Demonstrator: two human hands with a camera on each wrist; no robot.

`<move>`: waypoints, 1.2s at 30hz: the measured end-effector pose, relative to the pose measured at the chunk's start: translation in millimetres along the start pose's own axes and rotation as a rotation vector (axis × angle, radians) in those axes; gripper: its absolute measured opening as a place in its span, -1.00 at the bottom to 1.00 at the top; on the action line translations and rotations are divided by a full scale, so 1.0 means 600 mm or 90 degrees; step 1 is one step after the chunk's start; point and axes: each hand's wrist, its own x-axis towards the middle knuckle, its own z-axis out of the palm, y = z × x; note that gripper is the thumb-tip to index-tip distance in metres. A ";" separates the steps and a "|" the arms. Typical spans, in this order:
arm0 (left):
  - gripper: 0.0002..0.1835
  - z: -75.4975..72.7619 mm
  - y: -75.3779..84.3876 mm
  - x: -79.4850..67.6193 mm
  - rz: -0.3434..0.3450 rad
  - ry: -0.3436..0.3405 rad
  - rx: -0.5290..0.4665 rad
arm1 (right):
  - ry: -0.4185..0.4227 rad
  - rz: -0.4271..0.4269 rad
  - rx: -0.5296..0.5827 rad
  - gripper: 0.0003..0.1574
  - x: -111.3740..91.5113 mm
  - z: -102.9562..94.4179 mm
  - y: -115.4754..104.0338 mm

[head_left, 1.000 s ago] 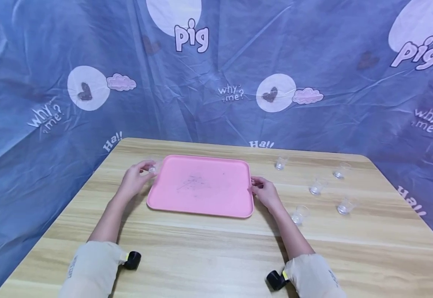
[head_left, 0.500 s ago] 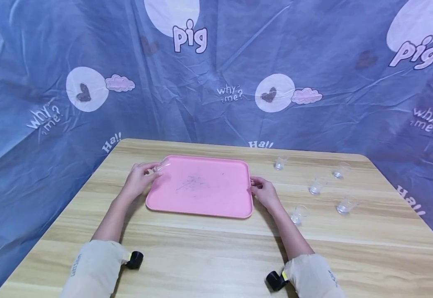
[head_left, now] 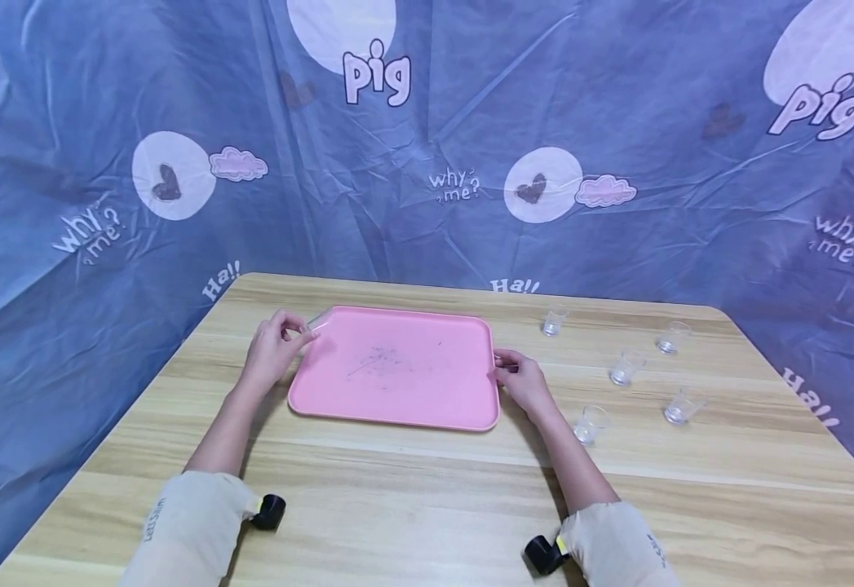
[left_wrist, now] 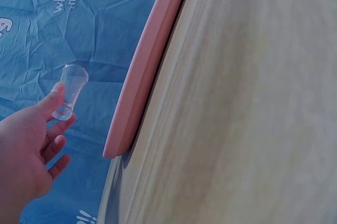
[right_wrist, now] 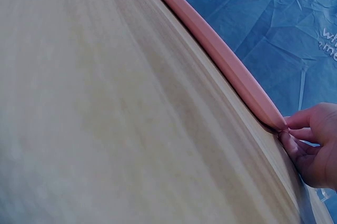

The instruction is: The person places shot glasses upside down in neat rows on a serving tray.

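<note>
A small clear shot glass [left_wrist: 76, 84] is pinched between the thumb and fingers of my left hand [head_left: 272, 350]. It overlaps the far left corner of the pink tray [head_left: 427, 383] in the head view, and leans in the left wrist view. The tray, a rounded rectangle with dark scuffs in its middle, lies on the wooden table. At its right edge, my right hand [head_left: 524, 381] pinches the rim between thumb and fingers, as the right wrist view shows with the tray's side [right_wrist: 226, 61] running up to the fingertips.
Several more clear shot glasses stand on the table [head_left: 412, 505] to the right, one [head_left: 589, 424] close beside the right forearm and another [head_left: 552, 323] toward the back edge. A blue printed cloth [head_left: 427, 228] hangs behind the table.
My left hand has lifted the shot glass from beside the tray and brought it rightward over the tray's far left corner. The right hand stays at the tray's right rim.
</note>
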 end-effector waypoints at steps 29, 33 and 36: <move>-0.74 0.030 0.010 0.027 0.080 -0.032 0.041 | 0.011 -0.019 -0.015 -0.48 -0.002 0.002 0.001; -0.74 0.032 0.010 0.028 0.078 -0.041 0.042 | 0.009 -0.013 -0.009 -0.48 -0.002 0.002 0.000; -0.74 0.033 0.009 0.027 0.076 -0.047 0.038 | 0.010 -0.011 -0.006 -0.48 -0.002 0.003 0.001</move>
